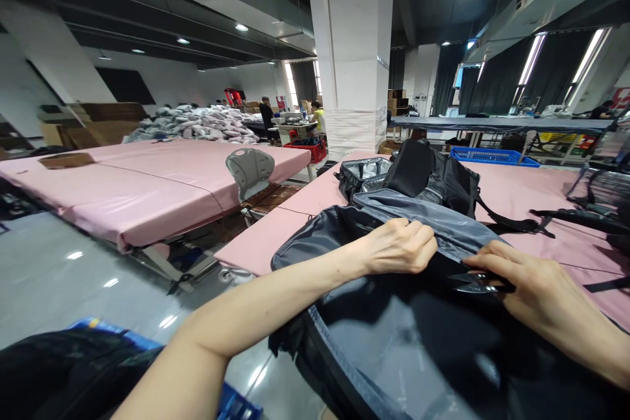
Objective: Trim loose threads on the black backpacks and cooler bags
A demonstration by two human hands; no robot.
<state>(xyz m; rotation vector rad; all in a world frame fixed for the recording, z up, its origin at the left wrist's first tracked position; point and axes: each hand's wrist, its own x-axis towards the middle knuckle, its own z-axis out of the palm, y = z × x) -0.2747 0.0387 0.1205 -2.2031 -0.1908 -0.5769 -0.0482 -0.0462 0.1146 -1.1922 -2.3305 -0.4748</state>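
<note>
A large black bag point(378, 341) with a grey lining lies open in front of me at the table's edge. My left hand point(403, 246) is closed on the bag's fabric near the seam of its raised grey flap point(433, 213). To its right, my right hand point(531, 289) holds a pair of thread snips point(480, 283), whose blades point left toward the left hand. The snips' blades look slightly apart. What exactly the left fingertips pinch is hidden.
Behind the bag, more black bags point(418, 170) stand on the pink table point(526, 184). A grey chair point(249, 170) stands between it and another pink table point(162, 177). A blue crate point(236, 403) sits low at left. A white pillar point(352, 46) rises behind.
</note>
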